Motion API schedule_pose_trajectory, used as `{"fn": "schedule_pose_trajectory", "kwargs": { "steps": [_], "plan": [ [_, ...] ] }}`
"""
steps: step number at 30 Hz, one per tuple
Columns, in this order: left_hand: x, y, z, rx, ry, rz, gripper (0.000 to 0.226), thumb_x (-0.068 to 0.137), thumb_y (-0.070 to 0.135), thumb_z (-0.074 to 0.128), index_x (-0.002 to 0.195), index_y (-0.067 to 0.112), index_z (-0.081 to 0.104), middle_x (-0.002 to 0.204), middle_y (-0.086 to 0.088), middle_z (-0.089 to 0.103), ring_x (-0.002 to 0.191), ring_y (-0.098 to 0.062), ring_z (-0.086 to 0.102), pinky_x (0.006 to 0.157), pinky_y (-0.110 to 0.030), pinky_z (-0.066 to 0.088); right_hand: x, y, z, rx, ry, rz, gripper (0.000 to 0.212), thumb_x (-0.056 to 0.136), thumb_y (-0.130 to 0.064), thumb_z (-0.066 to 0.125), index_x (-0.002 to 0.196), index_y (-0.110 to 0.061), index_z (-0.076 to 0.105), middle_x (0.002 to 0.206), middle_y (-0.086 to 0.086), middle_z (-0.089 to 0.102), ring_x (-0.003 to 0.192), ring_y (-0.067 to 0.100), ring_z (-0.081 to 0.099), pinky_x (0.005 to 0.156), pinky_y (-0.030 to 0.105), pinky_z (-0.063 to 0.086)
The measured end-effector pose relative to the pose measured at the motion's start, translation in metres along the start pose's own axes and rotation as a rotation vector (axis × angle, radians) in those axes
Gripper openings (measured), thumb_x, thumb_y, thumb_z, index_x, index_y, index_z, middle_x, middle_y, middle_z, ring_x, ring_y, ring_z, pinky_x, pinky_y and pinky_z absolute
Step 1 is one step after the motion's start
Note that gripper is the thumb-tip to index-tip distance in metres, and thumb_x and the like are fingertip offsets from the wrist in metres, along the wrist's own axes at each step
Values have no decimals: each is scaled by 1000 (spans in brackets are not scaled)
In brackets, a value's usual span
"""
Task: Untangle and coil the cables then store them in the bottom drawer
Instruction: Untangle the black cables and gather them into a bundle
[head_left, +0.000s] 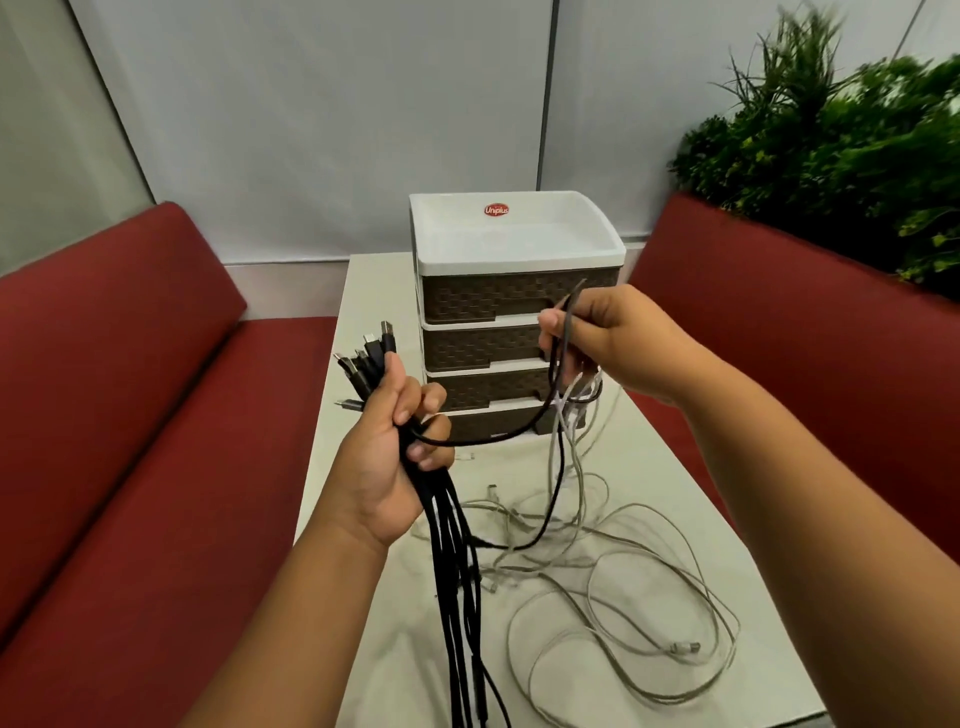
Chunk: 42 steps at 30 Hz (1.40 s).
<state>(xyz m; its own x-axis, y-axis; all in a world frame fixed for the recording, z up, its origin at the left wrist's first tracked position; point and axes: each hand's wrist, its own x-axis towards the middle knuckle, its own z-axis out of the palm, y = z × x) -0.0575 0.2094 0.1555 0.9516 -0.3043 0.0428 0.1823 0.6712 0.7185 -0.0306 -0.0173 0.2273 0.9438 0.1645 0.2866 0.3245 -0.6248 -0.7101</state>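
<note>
My left hand (387, 457) grips a bundle of several black cables (457, 582); their plugs stick up above the fist and the cords hang down past the table's near edge. One black cable (498, 439) loops from that fist up to my right hand (608, 338), which pinches it together with some white strands in front of the drawers. Tangled white cables (613, 571) sprawl over the white table (649, 452). The drawer unit (514, 296) stands at the table's far end, white frame, brown woven fronts; its bottom drawer (498, 421) is pushed in.
Red upholstered benches flank the table, one on the left (156, 441) and one on the right (805, 364). Green plants (841, 140) rise behind the right bench. A grey panelled wall stands behind the drawer unit.
</note>
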Motion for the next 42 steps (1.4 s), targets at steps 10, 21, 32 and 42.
{"fn": "schedule_pose_trajectory", "kwargs": {
  "steps": [10,21,32,42],
  "plan": [
    [3,-1,2,-145,72,7,54,98,48,43,54,20,33,47,6,25,40,-6,37,48,-20,49,-10,16,-7,-19,-214,170,20,95,-20,61,81,-10,69,63,6,68,49,10,62,48,24,49],
    [1,-37,26,522,74,-33,5,93,14,61,95,11,57,60,6,25,44,-6,16,39,-19,19,-9,-27,24,36,-276,-97,8,82,-21,77,83,-14,79,74,2,73,61,13,62,59,21,47],
    [6,-29,3,285,183,-19,22,99,28,52,89,10,58,47,9,19,38,-3,17,35,-15,19,-16,41,32,-188,-367,-20,10,86,-27,73,95,-24,74,81,-12,71,75,1,64,73,24,52],
    [5,-24,-5,153,297,71,28,100,26,52,75,15,56,45,10,20,35,-1,18,34,-14,21,-36,53,24,1044,-90,134,18,96,-16,49,89,-5,61,85,9,64,75,23,62,67,32,52]
  ]
}}
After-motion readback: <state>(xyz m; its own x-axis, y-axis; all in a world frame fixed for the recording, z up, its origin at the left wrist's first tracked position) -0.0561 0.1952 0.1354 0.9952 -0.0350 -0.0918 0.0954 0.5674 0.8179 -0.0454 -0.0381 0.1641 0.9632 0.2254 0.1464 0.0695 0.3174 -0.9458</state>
